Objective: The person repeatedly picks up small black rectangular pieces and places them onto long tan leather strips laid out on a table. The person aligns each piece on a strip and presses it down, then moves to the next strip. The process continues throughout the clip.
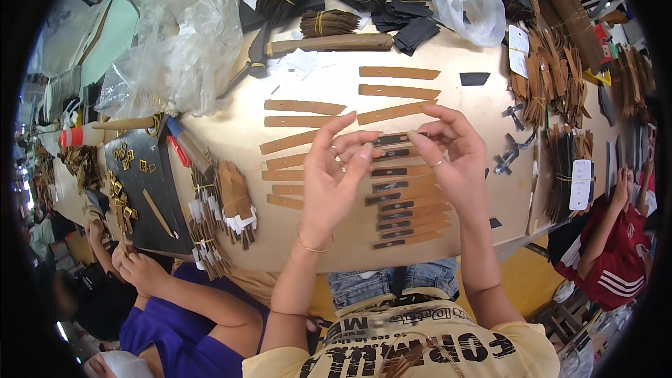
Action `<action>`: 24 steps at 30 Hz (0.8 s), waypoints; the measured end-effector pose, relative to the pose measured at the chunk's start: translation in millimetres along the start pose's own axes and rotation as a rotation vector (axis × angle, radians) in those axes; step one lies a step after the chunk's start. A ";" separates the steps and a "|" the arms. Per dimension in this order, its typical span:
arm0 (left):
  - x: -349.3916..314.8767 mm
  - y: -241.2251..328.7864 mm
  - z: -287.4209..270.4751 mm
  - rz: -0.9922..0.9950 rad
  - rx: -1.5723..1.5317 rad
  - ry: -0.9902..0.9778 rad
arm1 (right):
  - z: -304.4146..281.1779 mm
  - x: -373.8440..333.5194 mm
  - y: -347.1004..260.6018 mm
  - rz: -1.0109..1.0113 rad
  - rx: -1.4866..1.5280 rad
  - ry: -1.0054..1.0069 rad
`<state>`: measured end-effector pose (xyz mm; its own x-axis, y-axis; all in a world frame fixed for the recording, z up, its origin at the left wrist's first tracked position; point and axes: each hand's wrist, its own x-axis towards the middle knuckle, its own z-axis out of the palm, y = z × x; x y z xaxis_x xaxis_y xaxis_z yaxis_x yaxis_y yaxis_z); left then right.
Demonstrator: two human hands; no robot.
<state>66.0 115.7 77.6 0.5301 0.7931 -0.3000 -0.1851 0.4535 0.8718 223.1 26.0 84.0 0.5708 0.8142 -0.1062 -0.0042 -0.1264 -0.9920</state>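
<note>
A dark strip (397,139) is being held between the left hand (337,166) and the right hand (453,154), its long axis running crosswise, with neither hand plainly nearer. Each end is being pinched by the thumb and fingertips of the hand beside it, and a row of straps (425,218) is being borne by the table (514,201) on the side toward the body

Bare lane on table (507,199) right of right hand (456,154), dark clips (505,161) partly in it. Far side blocked: hammer (329,43) crosswise, puffy plastic bag (185,42) beside it. Loose straps (304,107) crowd beneath left hand (337,171) (tight squeeze, that). Bundled straps (553,70) wall off far right.
</note>
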 end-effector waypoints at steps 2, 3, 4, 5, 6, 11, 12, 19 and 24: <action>8.3 -2.2 3.8 -0.025 0.072 0.007 | 2.9 5.6 4.3 0.009 -0.003 -0.010; 11.9 -5.2 6.6 -0.005 0.108 0.027 | 4.0 7.6 6.3 0.002 -0.033 -0.026; 15.5 -8.5 8.8 0.037 0.127 0.036 | 5.0 9.5 8.3 -0.006 -0.064 -0.043; 20.7 -11.9 9.9 0.055 0.216 0.083 | 6.2 11.3 10.5 0.002 -0.094 -0.030; 26.5 -15.4 10.7 0.096 0.290 0.117 | 7.9 13.3 13.2 0.008 -0.123 -0.017; 35.2 -28.7 16.8 0.239 0.637 0.287 | 18.0 31.3 30.3 -0.030 -0.292 0.030; 36.2 -30.0 17.8 0.241 0.654 0.300 | 19.3 34.8 33.4 -0.029 -0.303 0.030; 41.4 -33.4 20.4 0.204 0.716 0.323 | 18.0 42.9 39.5 -0.007 -0.358 0.037; 42.3 -33.2 20.0 0.208 0.741 0.318 | 18.4 44.0 37.4 0.018 -0.372 0.036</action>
<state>111.2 126.0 43.7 0.2652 0.9587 -0.1033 0.3981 -0.0113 0.9173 233.0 67.6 41.0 0.6018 0.7904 -0.1144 0.2806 -0.3434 -0.8963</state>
